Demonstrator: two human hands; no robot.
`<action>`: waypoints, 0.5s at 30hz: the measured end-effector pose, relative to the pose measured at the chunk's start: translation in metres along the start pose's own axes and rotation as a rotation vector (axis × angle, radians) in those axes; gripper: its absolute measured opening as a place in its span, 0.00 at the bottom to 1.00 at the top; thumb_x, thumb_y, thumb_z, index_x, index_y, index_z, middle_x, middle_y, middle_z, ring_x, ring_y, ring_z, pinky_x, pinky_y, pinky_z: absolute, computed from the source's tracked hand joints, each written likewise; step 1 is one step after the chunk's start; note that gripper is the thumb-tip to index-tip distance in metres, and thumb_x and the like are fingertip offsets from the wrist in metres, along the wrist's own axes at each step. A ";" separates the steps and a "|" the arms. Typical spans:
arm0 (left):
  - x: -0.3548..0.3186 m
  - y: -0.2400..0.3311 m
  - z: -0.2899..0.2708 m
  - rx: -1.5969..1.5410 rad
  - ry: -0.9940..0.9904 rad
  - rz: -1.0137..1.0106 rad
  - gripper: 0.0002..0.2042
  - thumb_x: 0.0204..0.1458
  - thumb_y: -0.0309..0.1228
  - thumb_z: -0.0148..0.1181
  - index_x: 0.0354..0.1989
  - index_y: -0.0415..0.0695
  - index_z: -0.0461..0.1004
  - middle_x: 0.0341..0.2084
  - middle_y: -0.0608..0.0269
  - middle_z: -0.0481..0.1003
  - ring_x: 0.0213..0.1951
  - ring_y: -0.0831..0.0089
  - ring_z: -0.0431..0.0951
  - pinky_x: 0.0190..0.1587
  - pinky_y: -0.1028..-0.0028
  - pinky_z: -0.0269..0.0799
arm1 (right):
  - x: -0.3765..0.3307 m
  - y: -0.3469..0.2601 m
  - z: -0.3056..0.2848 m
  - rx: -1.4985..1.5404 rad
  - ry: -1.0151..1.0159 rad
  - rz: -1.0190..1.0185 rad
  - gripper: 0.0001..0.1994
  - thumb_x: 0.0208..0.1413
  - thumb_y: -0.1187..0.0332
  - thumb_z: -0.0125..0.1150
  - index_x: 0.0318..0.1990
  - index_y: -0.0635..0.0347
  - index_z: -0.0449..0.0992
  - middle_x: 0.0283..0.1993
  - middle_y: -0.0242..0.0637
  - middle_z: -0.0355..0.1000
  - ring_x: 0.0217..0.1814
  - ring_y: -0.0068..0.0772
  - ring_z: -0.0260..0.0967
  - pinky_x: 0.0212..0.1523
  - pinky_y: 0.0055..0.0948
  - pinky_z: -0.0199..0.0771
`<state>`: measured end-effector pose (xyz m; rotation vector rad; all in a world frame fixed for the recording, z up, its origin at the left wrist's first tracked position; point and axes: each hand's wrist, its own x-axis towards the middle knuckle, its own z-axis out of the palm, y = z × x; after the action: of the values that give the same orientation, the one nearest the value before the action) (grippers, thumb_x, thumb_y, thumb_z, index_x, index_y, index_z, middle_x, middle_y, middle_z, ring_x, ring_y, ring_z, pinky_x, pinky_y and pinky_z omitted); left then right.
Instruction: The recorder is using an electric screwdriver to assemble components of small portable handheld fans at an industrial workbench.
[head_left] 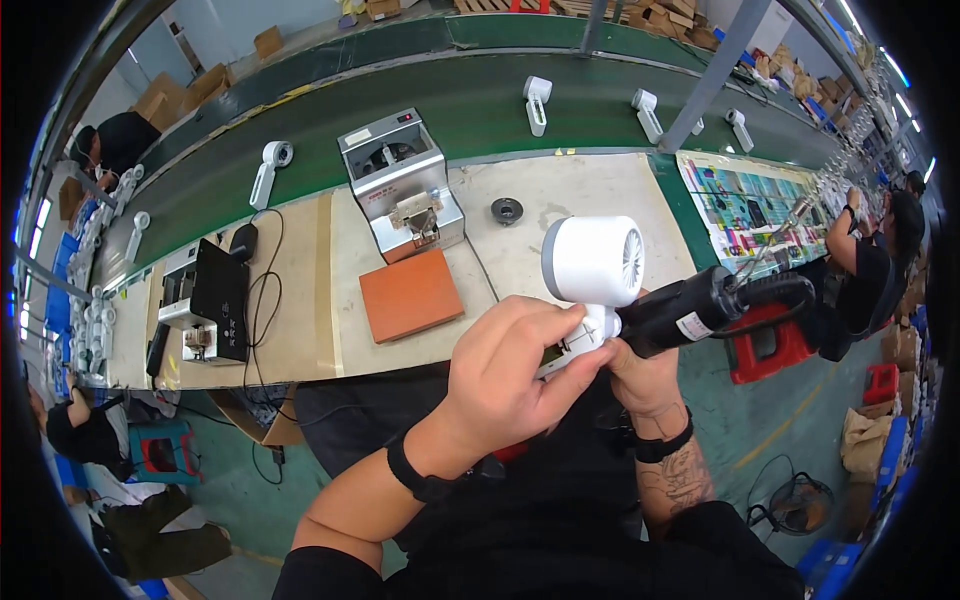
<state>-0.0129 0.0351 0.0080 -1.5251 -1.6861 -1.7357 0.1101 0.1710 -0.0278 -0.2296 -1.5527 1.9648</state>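
Note:
My left hand [510,370] grips the handle of a white hand-held fan [592,262], holding it up over my lap with its round vented head upward. My right hand [640,365] is closed around a black electric screwdriver [700,308], whose tip meets the fan's handle beside my left fingers. A coiled cable runs from the screwdriver up to the right. Both wrists wear black bands.
On the bench lie an orange pad [410,294], a silver screw feeder box [400,185], a small black ring [506,210] and a black device with cables [215,300]. More white fans ride the green conveyor belt [440,110]. People sit at left and right; a red stool [770,345] stands nearby.

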 end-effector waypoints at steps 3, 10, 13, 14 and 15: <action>0.004 0.002 -0.008 -0.107 -0.081 -0.133 0.18 0.54 0.27 0.72 0.48 0.35 0.73 0.37 0.52 0.79 0.34 0.66 0.80 0.37 0.70 0.76 | 0.002 0.005 0.003 0.023 0.043 0.020 0.23 0.57 0.70 0.75 0.57 0.66 0.71 0.48 0.37 0.77 0.48 0.26 0.75 0.50 0.29 0.77; -0.009 0.018 -0.026 -0.888 -0.060 -0.827 0.11 0.69 0.28 0.53 0.56 0.38 0.66 0.41 0.59 0.78 0.35 0.81 0.78 0.38 0.77 0.74 | 0.010 0.003 0.009 0.200 -0.046 0.143 0.24 0.56 0.71 0.75 0.58 0.67 0.72 0.43 0.36 0.76 0.38 0.21 0.73 0.39 0.23 0.75; -0.016 0.009 -0.027 -0.759 -0.023 -0.786 0.11 0.68 0.26 0.54 0.56 0.37 0.68 0.44 0.58 0.76 0.39 0.78 0.79 0.43 0.76 0.75 | 0.019 -0.003 0.025 0.121 -0.101 0.133 0.27 0.56 0.73 0.76 0.61 0.70 0.72 0.42 0.35 0.76 0.39 0.20 0.73 0.40 0.22 0.75; -0.018 0.007 -0.022 -0.638 0.049 -0.687 0.11 0.67 0.24 0.56 0.55 0.36 0.70 0.47 0.57 0.73 0.44 0.75 0.79 0.49 0.75 0.74 | 0.021 -0.002 0.028 0.215 -0.128 0.138 0.29 0.55 0.74 0.76 0.63 0.71 0.71 0.43 0.36 0.77 0.40 0.20 0.74 0.41 0.22 0.76; -0.019 0.004 -0.021 -0.635 0.044 -0.690 0.11 0.67 0.24 0.56 0.55 0.36 0.70 0.47 0.57 0.73 0.44 0.75 0.79 0.49 0.75 0.74 | 0.021 -0.002 0.031 0.220 -0.124 0.138 0.29 0.55 0.74 0.76 0.63 0.71 0.71 0.43 0.36 0.77 0.40 0.20 0.74 0.41 0.22 0.76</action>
<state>-0.0124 0.0075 0.0000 -1.1308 -1.8778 -2.8472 0.0787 0.1582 -0.0117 -0.1286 -1.4132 2.2769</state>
